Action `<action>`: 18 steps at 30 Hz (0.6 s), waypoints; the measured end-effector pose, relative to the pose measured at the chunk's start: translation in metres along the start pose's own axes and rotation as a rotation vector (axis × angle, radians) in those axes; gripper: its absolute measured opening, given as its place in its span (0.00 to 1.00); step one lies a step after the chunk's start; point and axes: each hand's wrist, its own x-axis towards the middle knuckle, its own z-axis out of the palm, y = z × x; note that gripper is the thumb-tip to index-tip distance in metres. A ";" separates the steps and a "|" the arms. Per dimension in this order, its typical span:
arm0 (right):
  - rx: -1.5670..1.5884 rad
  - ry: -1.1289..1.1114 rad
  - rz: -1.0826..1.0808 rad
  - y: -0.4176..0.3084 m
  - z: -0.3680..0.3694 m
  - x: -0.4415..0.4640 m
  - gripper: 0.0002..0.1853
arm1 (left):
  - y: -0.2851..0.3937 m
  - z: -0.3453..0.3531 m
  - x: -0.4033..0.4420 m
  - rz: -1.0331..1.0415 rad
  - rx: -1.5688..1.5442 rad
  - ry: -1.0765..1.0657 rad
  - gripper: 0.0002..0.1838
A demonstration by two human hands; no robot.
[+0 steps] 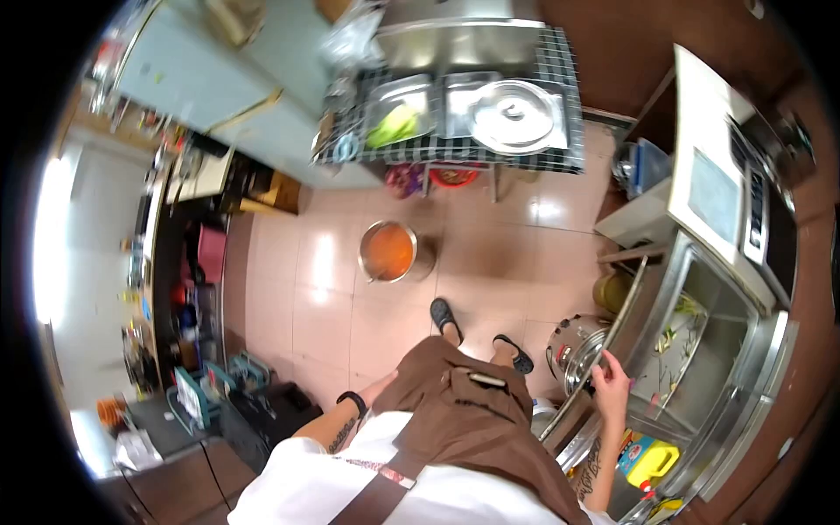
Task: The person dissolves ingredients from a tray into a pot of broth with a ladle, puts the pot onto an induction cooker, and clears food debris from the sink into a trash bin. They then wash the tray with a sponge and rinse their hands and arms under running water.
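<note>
My right hand (611, 385) is at the near edge of the metal sink (717, 337), fingers curled near the rim of a long panel (632, 302); whether they grip it is hard to make out. My left hand (376, 388) hangs beside the brown apron (446, 394), its fingers partly hidden against the cloth. On the tiled floor ahead stands a metal pot (422, 260) with orange-red liquid (389, 252) in it. Inside the sink lie green scraps (669, 339). Below my right hand, a yellow bottle (652, 459) with a red cap stands near the sink.
A table with a checked cloth (560, 157) holds metal trays, green vegetables (395, 127) and a round lid (514, 114). A metal vessel (573, 346) is on the floor by the sink. Shelves (162, 254) line the left; a pale cabinet (647, 214) stands at right.
</note>
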 end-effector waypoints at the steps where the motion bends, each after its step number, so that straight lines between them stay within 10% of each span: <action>1: -0.049 -0.024 0.004 -0.022 0.024 0.008 0.22 | 0.001 -0.014 0.000 -0.077 -0.132 -0.046 0.43; 7: -1.122 -0.712 0.096 0.005 0.141 -0.008 0.22 | -0.050 -0.044 0.033 0.165 -0.125 -0.243 0.40; 9: -1.245 -0.942 0.116 0.048 0.175 0.013 0.21 | -0.098 -0.034 0.046 0.186 0.010 -0.004 0.40; 15: -1.211 -1.126 -0.058 0.026 0.283 0.086 0.21 | -0.108 -0.008 -0.085 0.050 -0.908 0.240 0.37; 17: -1.233 -1.136 -0.082 -0.002 0.319 0.104 0.20 | -0.268 0.050 0.045 0.003 -1.213 0.146 0.38; 18: -1.253 -1.135 -0.097 -0.015 0.339 0.114 0.20 | -0.232 0.030 0.013 0.125 -1.324 0.065 0.41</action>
